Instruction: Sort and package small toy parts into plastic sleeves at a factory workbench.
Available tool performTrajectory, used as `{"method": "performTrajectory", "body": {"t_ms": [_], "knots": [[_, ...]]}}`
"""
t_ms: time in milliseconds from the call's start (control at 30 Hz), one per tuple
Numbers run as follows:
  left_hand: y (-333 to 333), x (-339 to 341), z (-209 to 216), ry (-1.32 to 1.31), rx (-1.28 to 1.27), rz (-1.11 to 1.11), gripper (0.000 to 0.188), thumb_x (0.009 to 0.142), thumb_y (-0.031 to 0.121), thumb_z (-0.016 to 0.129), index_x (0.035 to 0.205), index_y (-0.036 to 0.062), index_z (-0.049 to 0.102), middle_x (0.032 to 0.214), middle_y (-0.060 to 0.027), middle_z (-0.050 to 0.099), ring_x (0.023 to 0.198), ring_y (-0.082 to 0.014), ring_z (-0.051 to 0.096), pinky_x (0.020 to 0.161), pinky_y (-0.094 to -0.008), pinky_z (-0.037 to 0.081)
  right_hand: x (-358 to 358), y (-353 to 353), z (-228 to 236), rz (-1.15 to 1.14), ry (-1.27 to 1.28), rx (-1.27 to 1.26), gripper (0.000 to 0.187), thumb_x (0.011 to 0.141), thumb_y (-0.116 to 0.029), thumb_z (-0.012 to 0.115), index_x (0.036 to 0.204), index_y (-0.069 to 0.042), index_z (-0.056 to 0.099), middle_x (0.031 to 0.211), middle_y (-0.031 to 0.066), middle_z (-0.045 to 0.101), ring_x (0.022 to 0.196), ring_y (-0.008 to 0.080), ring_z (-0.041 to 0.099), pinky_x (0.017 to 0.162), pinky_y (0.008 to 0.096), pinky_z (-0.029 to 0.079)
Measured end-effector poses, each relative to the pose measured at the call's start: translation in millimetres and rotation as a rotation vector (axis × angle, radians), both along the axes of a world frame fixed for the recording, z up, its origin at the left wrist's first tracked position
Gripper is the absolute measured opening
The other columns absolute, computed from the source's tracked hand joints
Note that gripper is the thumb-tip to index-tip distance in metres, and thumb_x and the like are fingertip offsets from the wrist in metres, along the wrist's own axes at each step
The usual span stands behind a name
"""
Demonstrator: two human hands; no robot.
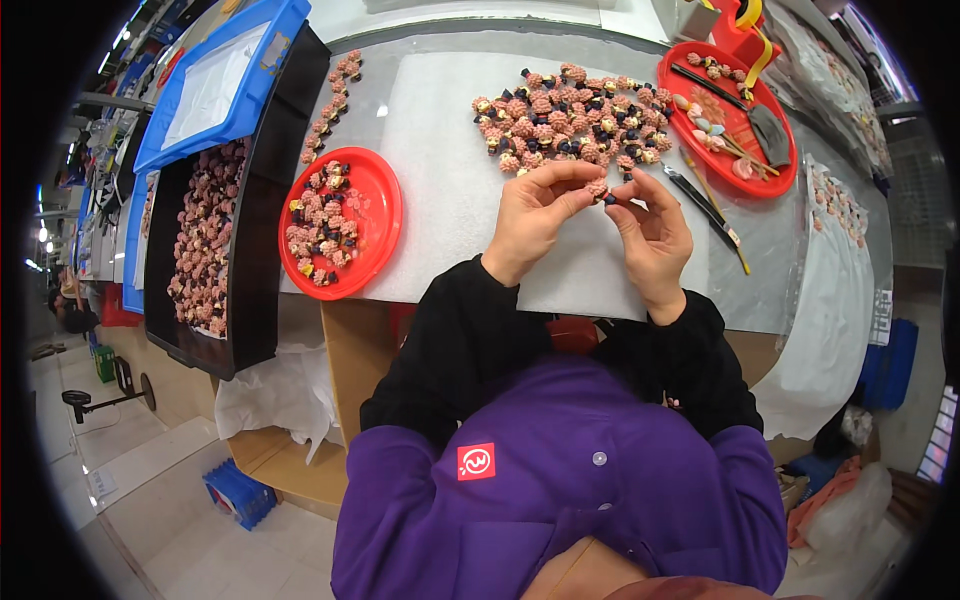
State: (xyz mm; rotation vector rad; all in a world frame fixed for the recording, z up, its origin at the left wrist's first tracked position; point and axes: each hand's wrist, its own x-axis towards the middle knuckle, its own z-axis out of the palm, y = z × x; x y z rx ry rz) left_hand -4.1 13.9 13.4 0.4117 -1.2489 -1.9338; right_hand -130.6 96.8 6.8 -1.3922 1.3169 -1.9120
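Between my two hands, above the near side of a white foam sheet [430, 150], is a small pink-haired figurine [598, 188] with a dark body. My left hand [540, 215] pinches its pink head from the left. The thumb and fingers of my right hand [652, 240] close on its dark end from the right. Just beyond my fingertips spreads a loose pile of similar pink and dark figurines [560, 120]. A utility knife [705, 205] with a black and silver body lies beside my right hand, along with a thin yellow-ended stick [740, 255].
On the left, a red plate [390, 240] holds several figurines, and a black crate [255, 250] is heaped with more. A row of figurines [330, 110] runs behind the plate. At back right, a red tray [790, 165] carries brushes and small parts. Blue bins [150, 150] stand far left.
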Motion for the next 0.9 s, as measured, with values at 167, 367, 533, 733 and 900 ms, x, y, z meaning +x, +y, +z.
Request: {"method": "performTrajectory", "body": {"t_ms": [167,367,533,733,900], "knots": [[2,-2,0,0.009,-0.014,-0.004,0.026,0.086,0.002,0.053,0.112,-0.0014,0.055,0.108,-0.0095,0.059,0.097,-0.0149,0.056,0.086,-0.027,0.045,-6,1,8,0.037,0.208,0.075,0.033,0.076,0.006,0.064,0.108,0.002,0.056,0.092,0.0077,0.06,0.085,0.013,0.058,0.074,0.0258,0.05],[0,-1,1,0.057,0.118,0.021,0.026,0.092,0.012,0.048,0.114,0.0,0.05,0.096,-0.0092,0.059,0.091,-0.0161,0.058,0.084,-0.0307,0.048,-18,-14,22,-0.32,0.643,0.369,0.026,0.071,-0.008,0.071,0.095,-0.002,0.062,0.076,0.0058,0.063,0.066,0.0141,0.06,0.059,0.0243,0.047],[0,-2,3,0.091,0.277,0.036,0.024,0.092,0.012,0.045,0.113,0.0004,0.048,0.088,-0.0064,0.057,0.084,-0.0143,0.057,0.076,-0.0268,0.047,-25,-23,8,-0.318,0.888,0.51,0.021,0.072,-0.012,0.068,0.089,-0.005,0.059,0.076,0.0093,0.06,0.069,0.0273,0.058,0.062,0.037,0.046],[-4,-3,0,0.008,0.187,-0.002,0.023,0.089,0.012,0.052,0.109,0.0004,0.052,0.08,-0.0005,0.054,0.064,-0.0044,0.045,0.057,-0.0171,0.038,-29,-24,17,-0.528,0.919,0.356,0.021,0.069,-0.01,0.07,0.086,-0.003,0.059,0.073,0.0095,0.061,0.063,0.0265,0.057,0.058,0.035,0.046],[0,2,0,-0.109,0.099,0.068,0.023,0.088,0.015,0.055,0.106,0.0004,0.054,0.077,0.0015,0.053,0.065,-0.0026,0.045,0.055,-0.0165,0.036,-25,-20,19,-0.221,0.524,0.575,0.022,0.078,-0.01,0.066,0.098,-0.001,0.061,0.079,0.0066,0.062,0.064,0.0096,0.057,0.053,0.0235,0.044]]}}
